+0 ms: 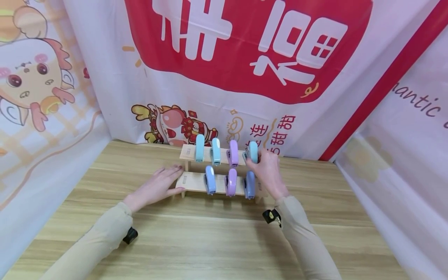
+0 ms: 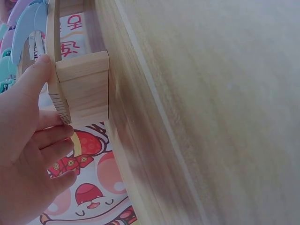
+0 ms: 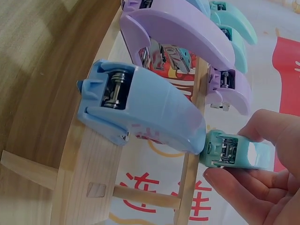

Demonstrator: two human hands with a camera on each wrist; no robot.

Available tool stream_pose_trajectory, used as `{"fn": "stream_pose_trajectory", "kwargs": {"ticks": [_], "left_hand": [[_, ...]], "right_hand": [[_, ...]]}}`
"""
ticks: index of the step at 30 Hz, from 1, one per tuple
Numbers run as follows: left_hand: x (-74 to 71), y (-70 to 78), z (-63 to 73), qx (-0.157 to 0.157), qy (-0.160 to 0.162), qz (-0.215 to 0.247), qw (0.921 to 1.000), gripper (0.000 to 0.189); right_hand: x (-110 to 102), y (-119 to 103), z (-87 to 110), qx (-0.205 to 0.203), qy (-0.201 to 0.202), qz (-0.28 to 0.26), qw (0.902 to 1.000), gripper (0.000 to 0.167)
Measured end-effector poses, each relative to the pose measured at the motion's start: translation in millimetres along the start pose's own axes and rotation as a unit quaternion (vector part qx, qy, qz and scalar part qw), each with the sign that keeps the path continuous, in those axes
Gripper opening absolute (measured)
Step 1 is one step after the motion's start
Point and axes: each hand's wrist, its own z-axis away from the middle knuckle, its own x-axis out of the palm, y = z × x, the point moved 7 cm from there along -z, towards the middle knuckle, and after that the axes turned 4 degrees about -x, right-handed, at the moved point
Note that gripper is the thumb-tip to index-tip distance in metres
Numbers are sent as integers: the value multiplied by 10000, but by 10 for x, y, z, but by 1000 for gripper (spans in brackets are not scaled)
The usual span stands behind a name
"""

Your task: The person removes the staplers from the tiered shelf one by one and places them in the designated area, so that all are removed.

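A two-tier wooden rack (image 1: 194, 186) carries several pastel mini staplers. On its upper tier, my right hand (image 1: 268, 171) pinches a teal stapler (image 3: 234, 150) at the right end, thumb on one side and fingers on the other. Two light teal ones (image 1: 199, 147) and a purple stapler (image 1: 233, 153) stand to its left. Along the lower tier are a blue stapler (image 1: 210, 179), a purple one (image 1: 231, 182) and another blue one (image 3: 150, 103). My left hand (image 2: 23, 140) holds the rack's left end, thumb by the lower board's front edge and fingers toward the back.
The rack stands on a wood-grain table (image 1: 210, 241), near its back edge. Behind it hangs a printed cloth (image 1: 115, 77) in red and white, and further cloth panels enclose both sides. Black wrist straps (image 1: 130, 235) sit on the sleeves.
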Motion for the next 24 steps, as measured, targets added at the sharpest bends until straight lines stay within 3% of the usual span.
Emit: {"fn": "stream_pose_trajectory", "kwargs": {"ticks": [8, 24], "left_hand": [[3, 1, 8, 11, -16, -9, 10000, 78], [7, -2, -7, 37, 23, -32, 10000, 78]], "right_hand": [[-74, 90, 22, -13, 213, 77, 9997, 14], [-377, 408, 105, 88, 762, 105, 9970, 24]]}}
